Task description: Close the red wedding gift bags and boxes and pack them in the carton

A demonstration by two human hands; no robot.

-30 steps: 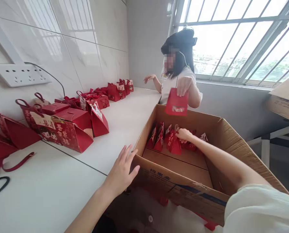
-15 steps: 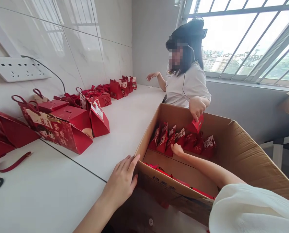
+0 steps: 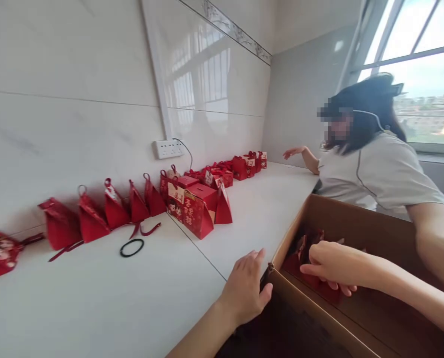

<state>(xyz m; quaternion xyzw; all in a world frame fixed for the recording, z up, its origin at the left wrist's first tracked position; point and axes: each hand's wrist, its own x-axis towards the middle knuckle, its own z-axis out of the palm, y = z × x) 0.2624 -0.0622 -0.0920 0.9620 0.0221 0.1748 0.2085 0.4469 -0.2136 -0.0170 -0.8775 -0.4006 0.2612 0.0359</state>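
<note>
My left hand (image 3: 244, 288) rests at the table edge beside the corner of a cardboard box (image 3: 319, 311), fingers spread and holding nothing. Over the box's inside, my right hand (image 3: 334, 263) hangs with its fingers loosely bent and apart, nothing visible in them. Beneath and behind it stand several small red gift boxes (image 3: 300, 248), partly covered by the hand. On the white table, along the wall, sits a row of more red gift boxes (image 3: 197, 211) with ribbon handles and printed labels.
Across the box, a co-worker (image 3: 386, 169) in a white top leans in; one arm reaches into the box, its hand out of sight. A black ring (image 3: 131, 247) and loose red ribbons (image 3: 150, 229) lie on the table (image 3: 132, 308). A power strip (image 3: 168, 149) is on the wall.
The view has swung left, showing more of the table. My right hand has lifted off the red gift boxes and its fingers have loosened. The co-worker has leaned lower toward the box.
</note>
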